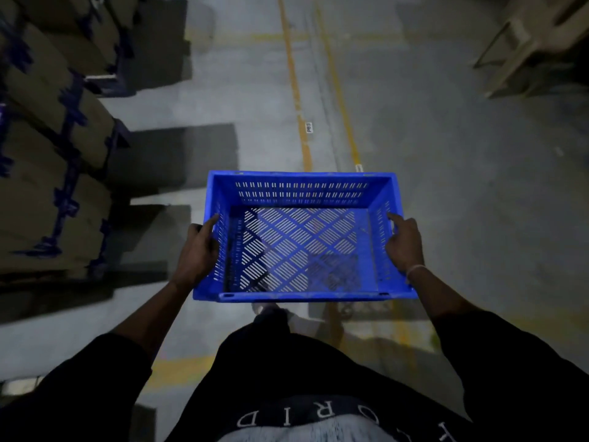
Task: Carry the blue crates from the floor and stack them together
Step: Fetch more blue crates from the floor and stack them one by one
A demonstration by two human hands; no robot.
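Above the grey floor (pixel 446 186) | we hold one empty blue crate (pixel 302 237) | left hand (pixel 199 250) and right hand (pixel 404 247) gripping its side walls, forefingers straight along the rims

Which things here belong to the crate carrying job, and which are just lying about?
Job: blue crate, empty; left hand and right hand grip its sides.
Lying about: stacked cardboard boxes, yellow floor lines, pale frame at top right.

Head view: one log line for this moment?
phase: carry | blue crate: empty, held off floor | left hand: grips left wall | right hand: grips right wall
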